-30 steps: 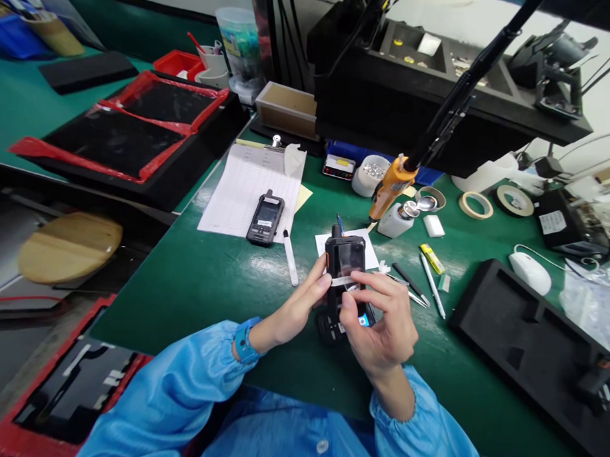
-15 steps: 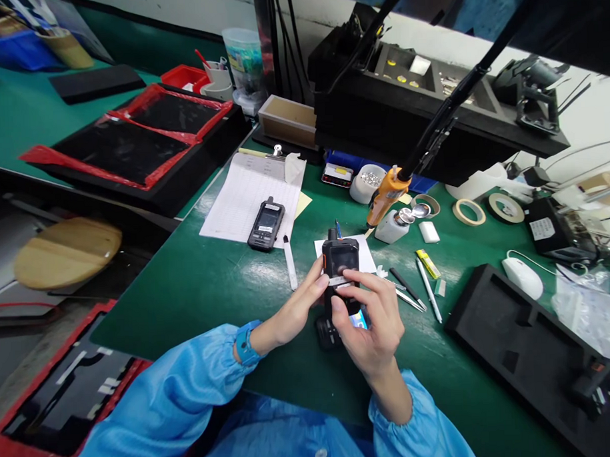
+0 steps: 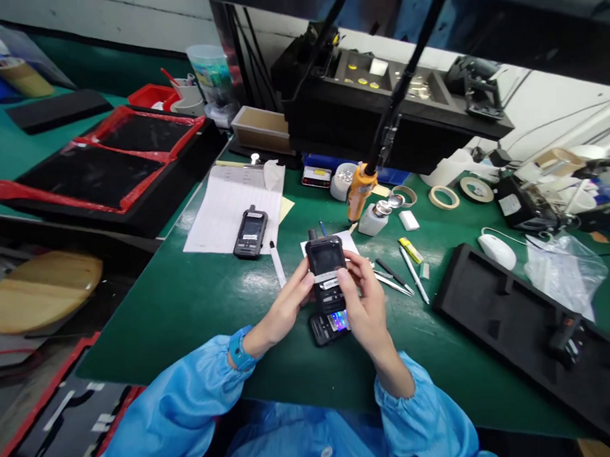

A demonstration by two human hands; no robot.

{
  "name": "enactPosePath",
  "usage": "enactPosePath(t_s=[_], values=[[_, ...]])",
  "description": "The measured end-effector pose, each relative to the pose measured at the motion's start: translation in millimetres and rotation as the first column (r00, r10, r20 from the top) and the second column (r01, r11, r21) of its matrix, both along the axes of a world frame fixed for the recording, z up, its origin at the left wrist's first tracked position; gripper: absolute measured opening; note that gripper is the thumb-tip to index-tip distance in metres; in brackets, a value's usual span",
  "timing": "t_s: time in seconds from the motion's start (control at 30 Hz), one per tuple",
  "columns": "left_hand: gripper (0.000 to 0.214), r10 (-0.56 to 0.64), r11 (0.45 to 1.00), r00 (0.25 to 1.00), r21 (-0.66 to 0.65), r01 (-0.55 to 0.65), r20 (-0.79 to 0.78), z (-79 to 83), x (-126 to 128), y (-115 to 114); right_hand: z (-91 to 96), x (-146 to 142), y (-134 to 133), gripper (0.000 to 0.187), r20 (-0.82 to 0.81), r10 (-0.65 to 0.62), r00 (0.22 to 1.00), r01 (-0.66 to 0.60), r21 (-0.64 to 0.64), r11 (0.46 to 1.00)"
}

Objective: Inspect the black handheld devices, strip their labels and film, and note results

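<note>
Between my two hands is a black handheld radio (image 3: 326,256) with a stubby antenna, a dark screen and white label strips below it. My left hand (image 3: 286,304) grips its left edge, thumb on the front. From the right, my right hand (image 3: 366,303) wraps round the other edge, its thumb by the label strip. Under the held radio, a second radio (image 3: 322,329) lies on the table with its screen lit, partly covered. A third radio (image 3: 252,232) rests on the clipboard paper (image 3: 212,215), left of my hands.
An orange electric screwdriver (image 3: 361,192) hangs beyond my hands, beside a white dispenser bottle (image 3: 373,219). Tweezers (image 3: 394,285), a white pen (image 3: 414,275) and a mouse (image 3: 496,250) lie to the right. A black foam tray (image 3: 518,328) fills the right side; a white marker (image 3: 277,266) lies left.
My right hand has gone from fingers over the radio's front to gripping its right edge. The radio's face shows more fully, and the camera view has shifted.
</note>
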State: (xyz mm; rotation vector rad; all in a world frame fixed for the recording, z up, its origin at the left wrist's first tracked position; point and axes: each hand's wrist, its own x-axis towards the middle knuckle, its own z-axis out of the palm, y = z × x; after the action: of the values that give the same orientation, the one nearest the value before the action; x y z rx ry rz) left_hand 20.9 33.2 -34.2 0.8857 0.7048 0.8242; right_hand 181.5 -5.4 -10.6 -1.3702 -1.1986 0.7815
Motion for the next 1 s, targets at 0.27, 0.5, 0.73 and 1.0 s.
enactPosePath(t_s=[0.27,0.5,0.73,1.0], values=[[0.108,0.001,0.999,0.987,0.037,0.005,-0.163,-12.8,-1.5,-5.5,-6.3,21.2,-11.5,0.044,-0.113,-0.036,0.993,0.028,-0.068,0.997],[0.054,0.041,0.784,0.907,0.576,0.231,-0.419,-30.0,-3.8,-19.0,-13.8,118.2,-61.4,0.060,-0.063,-0.538,0.841,0.531,-0.103,0.841],[0.068,0.211,0.449,0.797,0.780,0.435,-0.566,-37.1,6.3,-34.9,-25.1,217.8,-97.5,0.086,0.141,-0.835,0.531,0.846,-0.026,0.533],[0.071,0.239,0.419,0.717,0.736,0.532,-0.654,-46.1,8.9,-36.6,-45.1,219.0,-94.1,0.072,0.766,-0.615,0.187,0.788,0.257,0.560]])
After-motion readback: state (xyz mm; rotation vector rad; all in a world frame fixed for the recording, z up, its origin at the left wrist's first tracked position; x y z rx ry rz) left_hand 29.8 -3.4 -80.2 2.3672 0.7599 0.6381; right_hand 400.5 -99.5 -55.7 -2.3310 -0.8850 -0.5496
